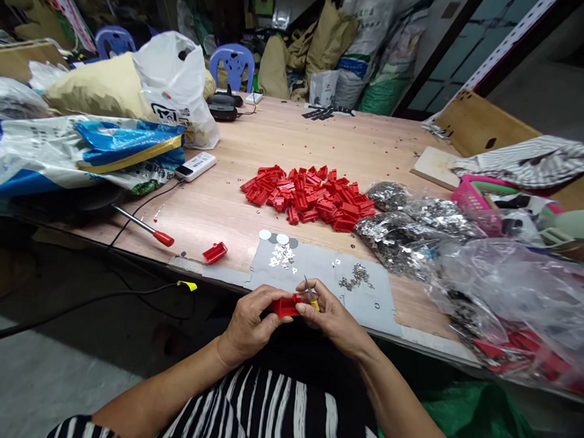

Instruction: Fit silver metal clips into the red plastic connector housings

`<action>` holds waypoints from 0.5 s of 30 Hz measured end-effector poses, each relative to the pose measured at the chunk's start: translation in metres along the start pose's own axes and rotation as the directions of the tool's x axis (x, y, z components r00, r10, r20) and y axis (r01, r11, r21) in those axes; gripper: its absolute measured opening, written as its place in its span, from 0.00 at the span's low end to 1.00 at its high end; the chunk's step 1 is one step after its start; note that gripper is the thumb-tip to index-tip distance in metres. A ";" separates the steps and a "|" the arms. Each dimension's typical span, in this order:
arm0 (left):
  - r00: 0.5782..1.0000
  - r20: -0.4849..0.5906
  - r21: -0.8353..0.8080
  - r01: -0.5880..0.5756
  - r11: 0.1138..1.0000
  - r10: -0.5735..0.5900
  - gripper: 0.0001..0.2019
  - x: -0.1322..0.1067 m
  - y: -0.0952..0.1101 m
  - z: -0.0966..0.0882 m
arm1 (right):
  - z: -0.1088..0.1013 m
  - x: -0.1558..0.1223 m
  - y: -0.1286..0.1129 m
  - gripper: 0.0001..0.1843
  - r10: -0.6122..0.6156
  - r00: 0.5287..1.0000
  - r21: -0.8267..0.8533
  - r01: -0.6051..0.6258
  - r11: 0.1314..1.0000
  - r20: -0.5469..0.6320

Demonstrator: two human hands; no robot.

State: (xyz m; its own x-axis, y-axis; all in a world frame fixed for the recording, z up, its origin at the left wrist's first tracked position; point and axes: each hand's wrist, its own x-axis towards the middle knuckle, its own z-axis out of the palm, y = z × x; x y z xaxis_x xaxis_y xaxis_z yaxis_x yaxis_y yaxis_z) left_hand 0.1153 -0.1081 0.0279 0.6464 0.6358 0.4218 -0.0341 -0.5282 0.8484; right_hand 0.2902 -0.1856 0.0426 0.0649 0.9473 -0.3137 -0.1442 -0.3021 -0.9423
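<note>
My left hand [256,320] is closed around a small red plastic housing [286,306], held just off the table's front edge. In my right hand [328,315] is a small screwdriver [311,294] with a yellow handle and a thin metal shaft pointing up; these fingers also meet the housing's right end. Behind the hands lies a grey mat [313,264] bearing small silver metal pieces [282,255] on its left and a darker heap of metal parts [356,277] on its right. One red housing [215,253] rests alone to the left.
A pile of red housings [308,193] sits mid-table. Plastic bags of metal parts [405,233] crowd the right side, near a pink basket [473,198]. On the left are a red-tipped lever [163,238], a white power bank [195,167] and large sacks [77,150].
</note>
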 end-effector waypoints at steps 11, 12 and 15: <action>0.972 0.113 -0.392 0.235 0.889 -0.207 0.13 -0.001 -0.018 -0.013 | 0.012 -0.003 0.003 0.22 0.006 0.992 0.245 -0.037 0.969 0.127; 0.953 0.127 -0.444 0.301 0.844 -0.274 0.13 -0.002 -0.020 -0.013 | 0.013 -0.001 0.002 0.21 0.008 0.992 0.224 -0.036 0.974 0.125; 0.895 0.142 -0.552 0.427 0.716 -0.424 0.15 -0.002 -0.024 -0.010 | 0.008 0.006 -0.004 0.17 0.003 0.996 0.006 -0.004 1.000 0.091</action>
State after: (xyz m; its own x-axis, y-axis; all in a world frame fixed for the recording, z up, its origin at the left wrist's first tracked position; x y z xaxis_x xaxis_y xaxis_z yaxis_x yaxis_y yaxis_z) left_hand 0.1071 -0.0915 0.0102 0.7012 0.7124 -0.0274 -0.1690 0.2035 0.9644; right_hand 0.2832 -0.1781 0.0452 -0.0258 0.9522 -0.3045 -0.1507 -0.3048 -0.9404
